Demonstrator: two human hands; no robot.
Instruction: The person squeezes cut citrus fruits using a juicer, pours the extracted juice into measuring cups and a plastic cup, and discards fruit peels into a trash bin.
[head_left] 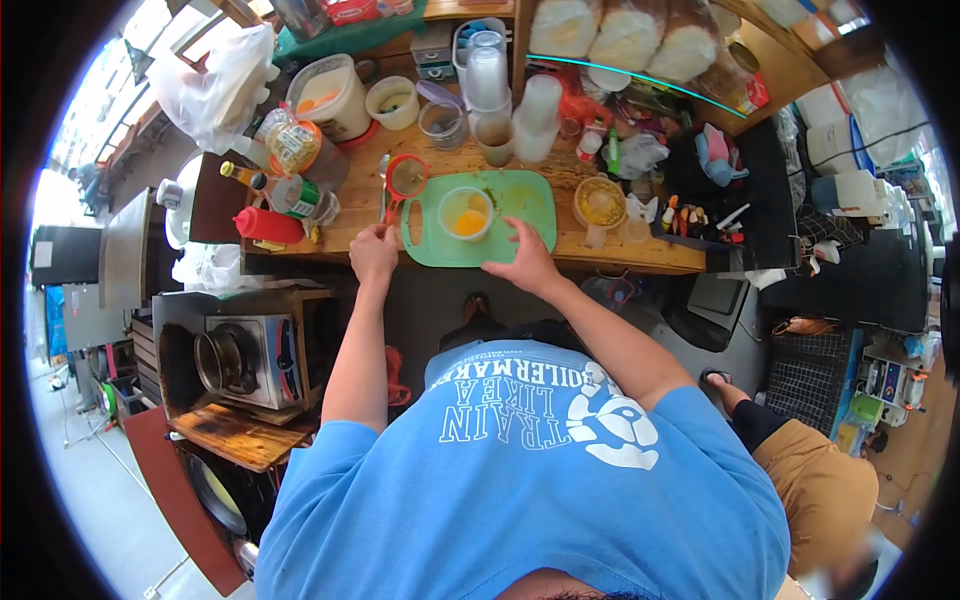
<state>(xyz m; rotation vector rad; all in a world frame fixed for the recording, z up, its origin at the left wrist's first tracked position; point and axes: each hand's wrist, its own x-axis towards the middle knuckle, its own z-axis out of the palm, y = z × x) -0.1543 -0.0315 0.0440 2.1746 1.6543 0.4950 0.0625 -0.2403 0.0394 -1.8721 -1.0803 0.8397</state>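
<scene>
My left hand (374, 252) is closed around the handle of a small orange-rimmed strainer (407, 176), at the left side of a green cutting board (535, 215). On the board stands a clear round container (466, 214) with raw egg, its yellow yolk (468, 222) showing. My right hand (525, 260) is open at the board's front right, thumb and fingers apart, to the right of the container and not touching it. A thin metal utensil (384, 185) lies just left of the strainer.
Left on the wooden table are a red squeeze bottle (268, 226), other bottles and a white tub (328, 97). Stacked clear cups (487, 80) stand behind the board. To its right is a tub of yellowish contents (600, 203). A stove (250, 355) sits lower left. Another person's leg (815, 480) is at right.
</scene>
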